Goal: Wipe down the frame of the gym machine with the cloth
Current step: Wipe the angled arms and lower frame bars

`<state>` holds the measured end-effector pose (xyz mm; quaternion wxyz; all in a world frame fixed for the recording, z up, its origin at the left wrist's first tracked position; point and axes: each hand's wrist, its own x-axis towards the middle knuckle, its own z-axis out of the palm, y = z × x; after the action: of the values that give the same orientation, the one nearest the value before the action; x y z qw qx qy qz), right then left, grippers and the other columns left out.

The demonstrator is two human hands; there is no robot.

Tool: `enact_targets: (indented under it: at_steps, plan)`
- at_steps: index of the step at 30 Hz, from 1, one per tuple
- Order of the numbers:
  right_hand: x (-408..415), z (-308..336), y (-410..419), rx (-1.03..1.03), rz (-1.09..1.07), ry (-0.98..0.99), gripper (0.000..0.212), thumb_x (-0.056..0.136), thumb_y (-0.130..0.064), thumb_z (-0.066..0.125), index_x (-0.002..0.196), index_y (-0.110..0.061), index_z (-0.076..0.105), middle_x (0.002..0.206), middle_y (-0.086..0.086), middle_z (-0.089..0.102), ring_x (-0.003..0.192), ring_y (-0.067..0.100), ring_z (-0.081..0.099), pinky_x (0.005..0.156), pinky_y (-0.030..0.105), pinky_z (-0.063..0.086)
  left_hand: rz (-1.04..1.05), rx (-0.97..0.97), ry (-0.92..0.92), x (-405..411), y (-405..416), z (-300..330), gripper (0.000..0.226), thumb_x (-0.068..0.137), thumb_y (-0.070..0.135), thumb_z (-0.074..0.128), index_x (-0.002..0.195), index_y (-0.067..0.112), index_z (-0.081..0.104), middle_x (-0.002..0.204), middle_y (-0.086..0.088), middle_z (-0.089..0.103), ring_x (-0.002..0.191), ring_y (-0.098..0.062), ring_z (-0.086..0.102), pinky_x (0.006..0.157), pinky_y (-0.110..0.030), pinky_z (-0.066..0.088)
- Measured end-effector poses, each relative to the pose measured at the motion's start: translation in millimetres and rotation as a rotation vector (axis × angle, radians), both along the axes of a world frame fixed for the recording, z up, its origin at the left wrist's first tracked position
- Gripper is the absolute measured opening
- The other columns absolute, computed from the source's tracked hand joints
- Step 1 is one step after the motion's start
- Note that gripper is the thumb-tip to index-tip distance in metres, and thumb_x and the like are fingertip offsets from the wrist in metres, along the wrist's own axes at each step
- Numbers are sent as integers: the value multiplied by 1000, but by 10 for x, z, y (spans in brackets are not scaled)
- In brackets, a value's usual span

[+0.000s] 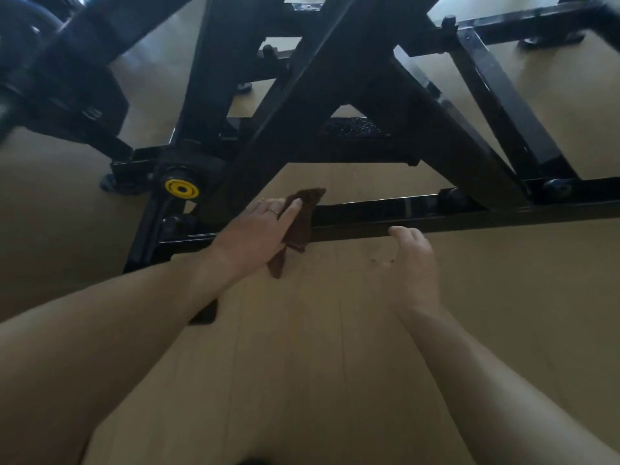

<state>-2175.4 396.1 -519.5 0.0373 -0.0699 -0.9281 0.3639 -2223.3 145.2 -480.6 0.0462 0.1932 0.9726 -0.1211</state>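
Honestly, my flat-fingered left hand (255, 229) presses the dark brown cloth (302, 219) on the near black steel frame rail (402, 213); its loose draped tail could slip off. My right hand (414, 260) hangs relaxed, holding nothing.

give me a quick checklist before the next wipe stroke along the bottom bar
1. Cloth lies on the low frame bar: ok, draped over it.
2. Left hand presses the cloth with flat fingers: ok.
3. Cloth fully under the palm: not ok, one tail hangs off toward the floor.
4. Right hand out of the stroke path: not ok, its fingertips are at the bar's near edge, just right of the cloth.
5. Bar to the right free of obstacles: cannot tell, a joint sits further along.
6. Dirt left on the bar: cannot tell, glare.
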Motion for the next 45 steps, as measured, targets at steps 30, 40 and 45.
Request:
enact_targets:
  at_steps: [30,40,45]
  plan:
    - [-246,623,-54,-323,-248,204,54,85,12,55,134,-11,58,133,1,57,125,13,53,106,26,44,53,302,447,-456,1549,480,55,104,11,48,154,2,29,160,-20,34,151,-29,30,126,-37,16]
    - [-258,524,-18,-363,-270,184,57,86,10,56,138,-14,56,131,-2,58,124,9,54,105,21,43,37,165,432,-517,1219,610,74,99,13,58,157,-1,14,163,-24,23,152,-34,25,124,-42,23]
    - [-247,553,-15,-381,-276,184,56,86,10,58,136,-14,57,128,-1,60,121,9,55,104,19,42,198,146,485,-556,1198,593,58,104,9,49,153,-6,21,150,-28,43,136,-34,52,106,-39,49]
